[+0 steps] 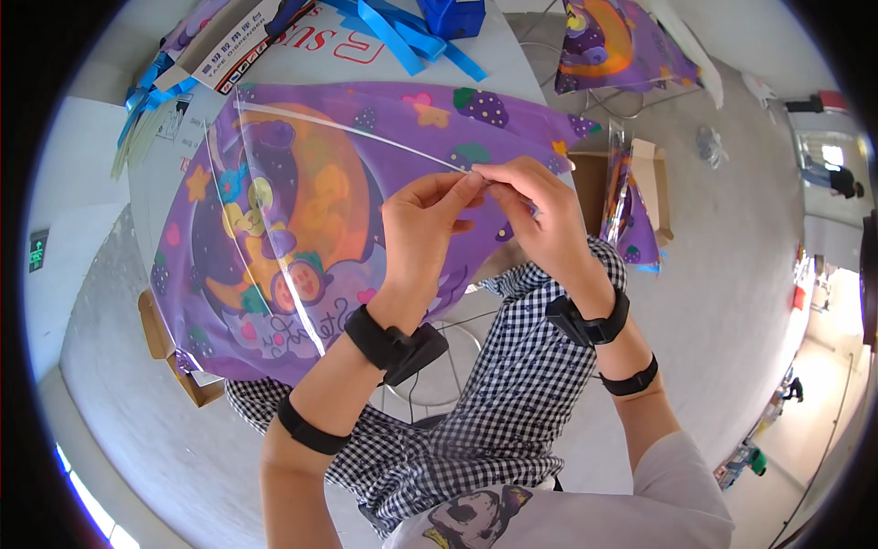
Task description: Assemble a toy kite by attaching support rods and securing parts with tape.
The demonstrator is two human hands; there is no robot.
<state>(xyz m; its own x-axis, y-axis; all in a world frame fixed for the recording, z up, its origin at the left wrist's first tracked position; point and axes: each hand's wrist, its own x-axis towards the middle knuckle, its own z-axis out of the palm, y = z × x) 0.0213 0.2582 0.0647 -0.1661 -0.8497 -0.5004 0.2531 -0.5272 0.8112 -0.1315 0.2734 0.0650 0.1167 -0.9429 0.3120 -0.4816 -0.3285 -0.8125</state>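
A purple kite [402, 119] with a cartoon moon print lies across my lap and the table edge. One thin white rod [357, 133] slants over it from the upper left toward my fingers. My left hand [425, 215] pinches the rod's near end between thumb and index finger. Close against it, my right hand [540, 215] is also closed in a pinch; fingertips hide whatever small piece is in it. Further rods [302, 297] run down the kite's left half, under or along the sheer fabric.
On the table [494, 59] lie a tape dispenser box [233, 46], blue ribbon strips [393, 37] and a blue object [455, 16]. Another purple kite [617, 50] rests on a stool at the upper right. An open cardboard box [651, 188] stands right of my knee.
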